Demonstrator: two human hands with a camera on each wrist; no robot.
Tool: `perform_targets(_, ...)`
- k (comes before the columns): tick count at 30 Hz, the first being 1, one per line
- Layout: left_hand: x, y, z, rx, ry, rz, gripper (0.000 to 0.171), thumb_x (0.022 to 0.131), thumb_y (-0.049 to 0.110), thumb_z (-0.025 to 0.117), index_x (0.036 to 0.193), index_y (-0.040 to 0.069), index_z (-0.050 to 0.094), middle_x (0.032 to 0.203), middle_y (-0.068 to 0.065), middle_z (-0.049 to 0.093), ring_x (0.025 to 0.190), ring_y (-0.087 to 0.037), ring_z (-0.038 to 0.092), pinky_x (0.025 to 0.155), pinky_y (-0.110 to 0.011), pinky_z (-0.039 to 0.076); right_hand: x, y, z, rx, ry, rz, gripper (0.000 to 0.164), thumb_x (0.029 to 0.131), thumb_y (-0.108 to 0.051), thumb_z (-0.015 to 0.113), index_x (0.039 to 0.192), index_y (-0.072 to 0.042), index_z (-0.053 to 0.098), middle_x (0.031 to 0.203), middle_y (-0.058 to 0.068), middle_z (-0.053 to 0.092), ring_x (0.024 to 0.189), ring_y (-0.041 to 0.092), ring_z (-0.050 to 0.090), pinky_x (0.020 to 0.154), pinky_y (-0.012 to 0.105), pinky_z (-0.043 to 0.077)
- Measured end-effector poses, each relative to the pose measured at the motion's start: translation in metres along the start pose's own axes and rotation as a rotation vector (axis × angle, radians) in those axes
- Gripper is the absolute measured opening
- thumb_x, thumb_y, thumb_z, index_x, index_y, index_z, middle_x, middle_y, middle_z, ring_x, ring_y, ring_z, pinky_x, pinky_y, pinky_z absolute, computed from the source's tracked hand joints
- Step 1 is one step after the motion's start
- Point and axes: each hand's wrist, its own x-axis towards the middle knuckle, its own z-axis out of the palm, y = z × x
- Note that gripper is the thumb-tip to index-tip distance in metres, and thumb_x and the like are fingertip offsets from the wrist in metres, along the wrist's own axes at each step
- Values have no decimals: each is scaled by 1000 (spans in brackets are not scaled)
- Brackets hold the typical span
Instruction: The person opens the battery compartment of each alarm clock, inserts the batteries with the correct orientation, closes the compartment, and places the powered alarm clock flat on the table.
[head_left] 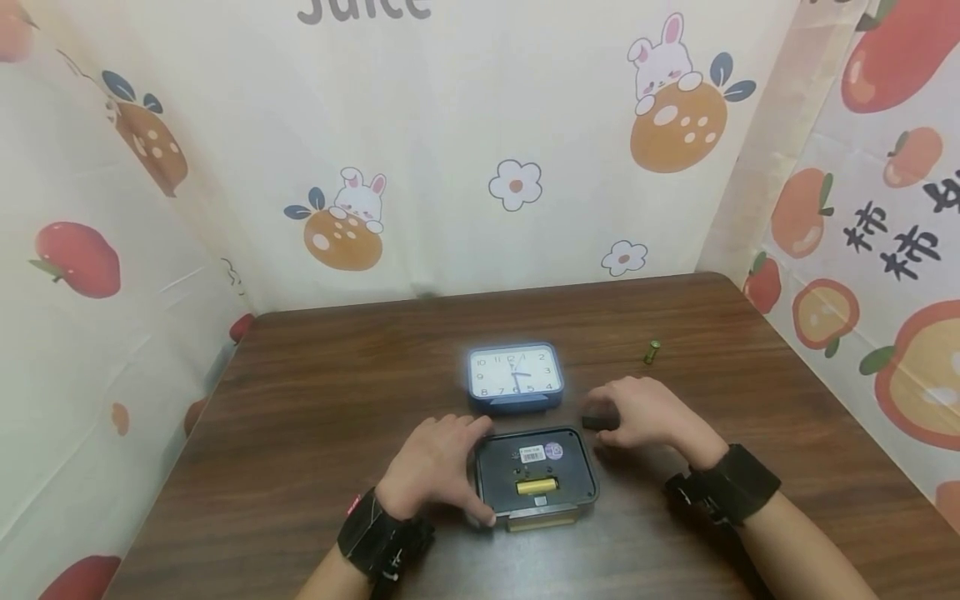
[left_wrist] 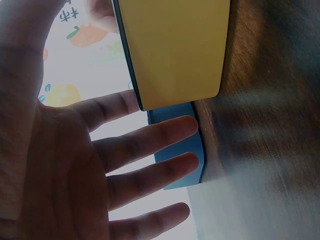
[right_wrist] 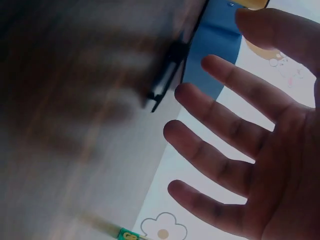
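A clock with a yellow case (left_wrist: 180, 50) lies face down, its black back (head_left: 498, 475) upward. A gold-coloured battery (head_left: 537, 486) sits in the slot of that back. My left hand (head_left: 435, 467) rests at the clock's left side, thumb by the near corner and index finger by the far one; its fingers look straight in the left wrist view. To the right of the clock, my right hand (head_left: 645, 412) hovers with spread fingers by a small black piece (right_wrist: 170, 67), perhaps a battery cover. No contact between them shows in the right wrist view.
A blue alarm clock (head_left: 515, 377) stands behind the black back, its white dial facing me. Farther right a green battery (head_left: 652, 352) lies on the brown wooden table (head_left: 337, 375). Printed curtains (head_left: 450, 125) enclose the table at the back and sides.
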Motion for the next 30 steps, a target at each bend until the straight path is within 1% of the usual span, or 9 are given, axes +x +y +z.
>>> perform_targets(3, 0, 0, 1, 0, 1, 1, 101, 31, 81, 61, 114, 27, 46, 96, 11, 56, 82, -9, 46, 72, -32, 40, 2, 3, 4, 5, -23, 23, 41, 64, -39, 71, 103, -27, 61, 86, -13, 60, 75, 6, 53, 65, 29, 44)
perform_targets(11, 1, -1, 1, -18, -21, -3, 100, 31, 83, 59, 114, 28, 45, 95, 11, 55, 81, -9, 45, 71, -32, 40, 5, 8, 8, -2, -52, 5, 39, 64, -34, 73, 99, -25, 60, 79, -11, 57, 70, 6, 49, 61, 28, 42)
perform_targets(18, 1, -1, 0, -7, -10, -1, 99, 31, 81, 61, 112, 28, 46, 93, 12, 55, 80, -8, 47, 71, -32, 41, 10, 8, 8, 41, -71, 11, 24, 65, -29, 74, 85, -28, 61, 76, -12, 57, 70, 6, 50, 62, 29, 43)
perform_targets(22, 1, -1, 0, -3, -11, -1, 99, 32, 80, 62, 114, 27, 46, 96, 12, 56, 84, -9, 48, 74, -33, 41, 11, 8, 8, 50, -76, 40, 22, 64, -29, 74, 82, -27, 61, 75, -12, 57, 70, 6, 51, 62, 29, 43)
perform_targets(30, 1, -1, 1, 11, -4, 2, 99, 31, 81, 61, 113, 27, 45, 95, 12, 55, 83, -8, 48, 72, -31, 41, 11, 9, 10, 6, -70, 51, 19, 63, -24, 74, 74, -24, 60, 72, -9, 55, 66, 7, 49, 60, 28, 42)
